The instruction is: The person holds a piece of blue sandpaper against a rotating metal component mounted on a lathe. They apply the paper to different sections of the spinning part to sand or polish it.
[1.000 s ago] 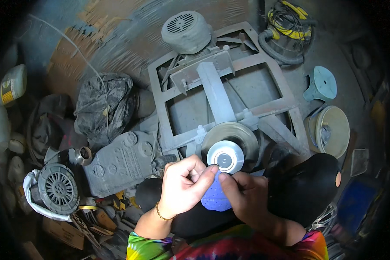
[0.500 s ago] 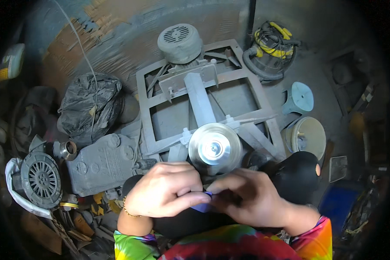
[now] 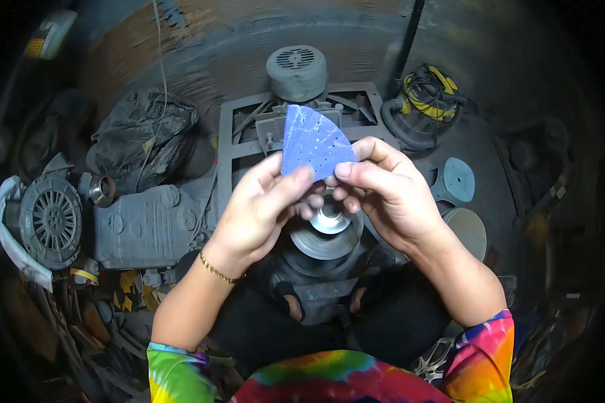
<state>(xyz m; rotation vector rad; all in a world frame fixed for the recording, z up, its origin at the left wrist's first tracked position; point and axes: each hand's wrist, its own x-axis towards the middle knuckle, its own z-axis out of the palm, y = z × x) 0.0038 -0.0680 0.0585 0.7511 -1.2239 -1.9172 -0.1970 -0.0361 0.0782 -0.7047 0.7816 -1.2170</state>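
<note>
A folded blue sanding disc (image 3: 314, 140), wedge-shaped, creased and dotted with small holes, is held up in front of me. My left hand (image 3: 259, 198) pinches its lower left corner, the thumb lying on its face. At the lower right edge, my right hand (image 3: 393, 188) grips it between thumb and fingers. Below and behind both hands is a shiny round metal piece (image 3: 323, 243) mounted on the machine; my fingers partly cover it, and neither hand appears to touch it.
A grey motor (image 3: 296, 74) stands on a metal frame (image 3: 232, 121) beyond my hands. At the left are a dusty machine housing (image 3: 144, 228), a vented round cover (image 3: 52, 216) and a black bag (image 3: 144, 138). Rightward are a vacuum cleaner (image 3: 420, 111), a pale-blue stool (image 3: 457, 180) and a bucket (image 3: 467, 230).
Both hands have risen and moved away from my body, bringing the blue sanding disc from near my lap into full view. The view has shifted too.
</note>
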